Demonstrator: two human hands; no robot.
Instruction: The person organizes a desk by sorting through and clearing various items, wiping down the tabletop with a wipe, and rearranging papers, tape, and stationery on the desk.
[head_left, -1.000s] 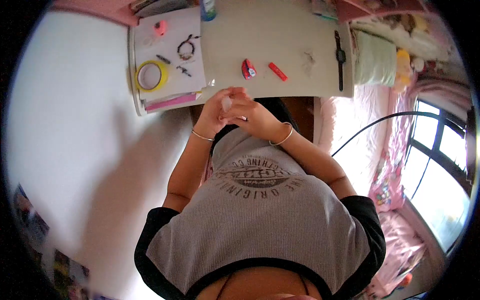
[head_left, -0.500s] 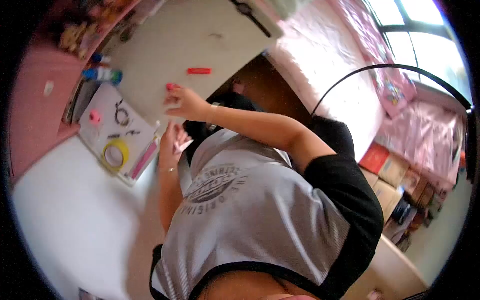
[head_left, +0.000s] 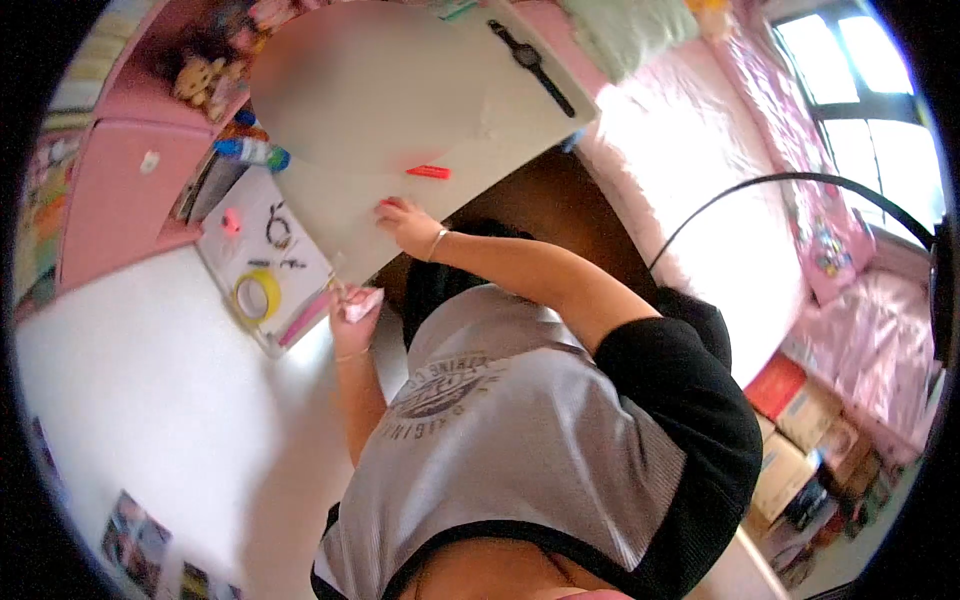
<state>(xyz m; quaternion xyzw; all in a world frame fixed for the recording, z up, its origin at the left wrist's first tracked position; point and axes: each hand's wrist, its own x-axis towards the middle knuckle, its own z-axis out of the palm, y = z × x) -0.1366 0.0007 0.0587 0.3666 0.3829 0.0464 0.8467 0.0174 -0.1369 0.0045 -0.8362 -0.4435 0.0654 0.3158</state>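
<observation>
My left hand (head_left: 355, 318) is closed around a crumpled white tissue (head_left: 362, 305), just off the table's near edge. My right hand (head_left: 408, 230) reaches over the white table (head_left: 350, 225), its fingertips closed on a small red object (head_left: 390, 203) whose kind is too small and partly covered to tell. A little beyond it, a red stick-shaped piece (head_left: 428, 172), like a marker, lies on the tabletop.
Left of my hands, a white board (head_left: 222, 255) carries a yellow tape roll (head_left: 257, 296), a pink item (head_left: 231, 222) and a dark cable (head_left: 278, 228). A bottle (head_left: 252, 152) lies behind it. A black watch (head_left: 532, 65) rests at the far right. A bed (head_left: 690, 180) stands beyond.
My right hand has come down onto the small red object. My left hand has closed round the tissue, and the hands are farther apart. The whole view has shifted.
</observation>
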